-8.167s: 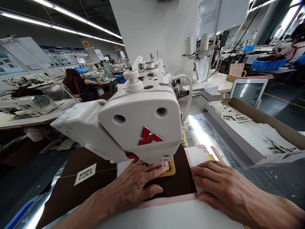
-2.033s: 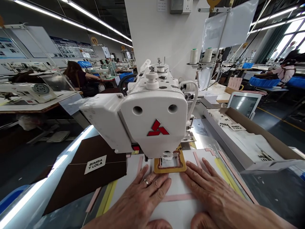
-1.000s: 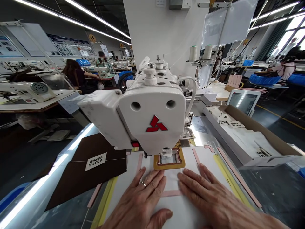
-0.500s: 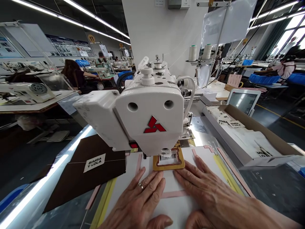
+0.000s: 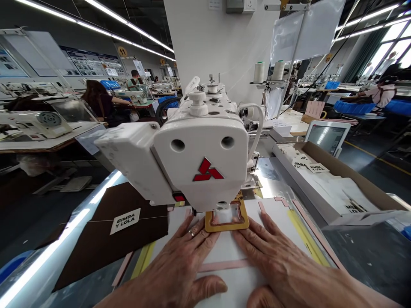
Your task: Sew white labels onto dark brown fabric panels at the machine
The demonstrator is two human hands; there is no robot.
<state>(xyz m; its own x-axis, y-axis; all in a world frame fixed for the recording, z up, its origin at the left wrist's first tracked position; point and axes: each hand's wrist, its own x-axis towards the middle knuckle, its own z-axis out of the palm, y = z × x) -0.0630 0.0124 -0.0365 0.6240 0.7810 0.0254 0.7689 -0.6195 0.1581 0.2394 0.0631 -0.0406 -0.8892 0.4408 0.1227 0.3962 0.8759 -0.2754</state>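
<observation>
Both of my hands lie flat on a white sheet [image 5: 224,250] with pink strips, in front of a white sewing machine [image 5: 201,158]. My left hand [image 5: 186,254] has its fingers spread and wears a ring; its fingertips reach the left side of the yellow-brown clamp frame [image 5: 227,226]. My right hand [image 5: 266,252] is spread too, fingertips at the frame's right corner. White material shows through the frame's opening. Left of my left hand lies a dark brown fabric piece [image 5: 86,239], bearing a white BIMBA Y LOLA label [image 5: 125,221]. Neither hand grips anything.
At the right stands an open box [image 5: 308,188] of white labels with scissors or a similar pointed tool in it. Behind it is a control screen [image 5: 327,134]. Two thread cones [image 5: 259,72] stand behind the machine. Other people sit at machines farther off.
Earlier my hands worked on brown fabric with a label under the frame; now that fabric lies to the left. In the last second my hands slid forward against the frame.
</observation>
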